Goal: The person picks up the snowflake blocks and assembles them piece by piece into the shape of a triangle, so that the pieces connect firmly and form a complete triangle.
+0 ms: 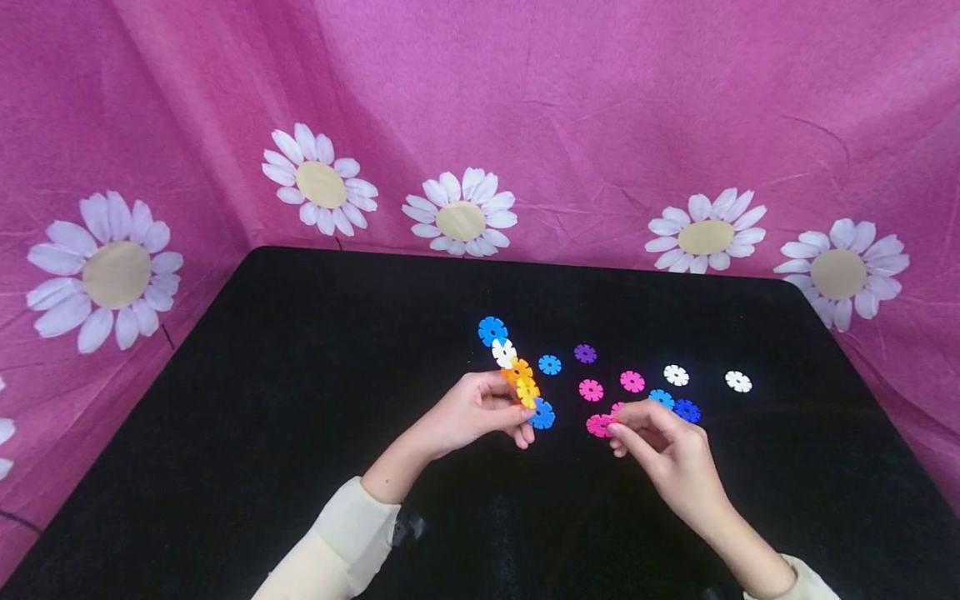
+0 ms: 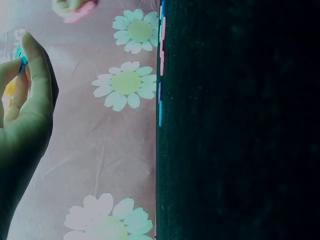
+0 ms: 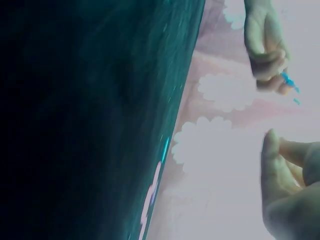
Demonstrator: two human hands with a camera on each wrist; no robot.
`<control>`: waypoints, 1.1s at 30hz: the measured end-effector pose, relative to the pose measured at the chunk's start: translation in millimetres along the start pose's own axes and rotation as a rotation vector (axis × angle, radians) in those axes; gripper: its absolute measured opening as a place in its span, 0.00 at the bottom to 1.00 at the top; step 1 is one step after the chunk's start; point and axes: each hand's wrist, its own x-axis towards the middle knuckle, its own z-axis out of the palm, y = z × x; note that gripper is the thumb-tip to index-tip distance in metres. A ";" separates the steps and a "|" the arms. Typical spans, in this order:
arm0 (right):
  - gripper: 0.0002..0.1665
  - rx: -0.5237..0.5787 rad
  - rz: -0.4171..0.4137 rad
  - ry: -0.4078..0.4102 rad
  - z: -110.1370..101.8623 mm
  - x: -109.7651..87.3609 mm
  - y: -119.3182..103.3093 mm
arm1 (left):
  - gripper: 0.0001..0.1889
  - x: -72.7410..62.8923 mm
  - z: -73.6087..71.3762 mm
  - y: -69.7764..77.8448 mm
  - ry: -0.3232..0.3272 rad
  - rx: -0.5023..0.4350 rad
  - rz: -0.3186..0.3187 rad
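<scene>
In the head view my left hand [image 1: 468,415] grips a slanting chain of interlocking notched plastic discs [image 1: 527,392]. From its far end to its near end run a blue, a white, orange and yellow, then a blue disc. Thumb and fingers pinch the chain near the lower blue disc [image 1: 543,414]. To the right, my right hand [image 1: 678,458] pinches a pink notched disc [image 1: 598,426] between thumb and forefinger. Another bit of pink [image 1: 617,408] shows just behind those fingertips, mostly hidden. The left wrist view catches the lower blue disc [image 2: 23,62] at the left fingertips.
Loose discs lie on the black table [image 1: 300,375] beyond the hands: a light blue one [image 1: 550,364], a purple one [image 1: 585,353], pink ones [image 1: 591,390], white ones [image 1: 676,375] and a dark blue one [image 1: 687,411]. A pink cloth [image 1: 562,100] with daisies hangs behind the table.
</scene>
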 end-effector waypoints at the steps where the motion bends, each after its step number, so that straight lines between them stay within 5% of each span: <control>1: 0.20 0.016 -0.018 0.023 2.9 0.2 -1.8 | 0.15 0.3 0.0 -0.5 -0.009 0.000 -0.001; 10: 0.20 0.080 -0.111 0.072 19.2 3.1 -16.0 | 0.15 2.1 0.7 -1.3 -0.029 0.027 -0.038; 18: 0.22 0.086 -0.289 0.135 30.4 5.7 -15.9 | 0.12 3.4 1.7 -2.0 -0.049 0.071 -0.071; 26: 0.09 0.045 -0.304 0.128 32.9 5.3 -16.1 | 0.11 2.8 4.4 -2.8 -0.035 0.106 -0.070; 33: 0.19 0.002 -0.357 0.148 36.8 8.1 -16.6 | 0.09 0.8 7.0 -1.9 0.002 0.131 -0.056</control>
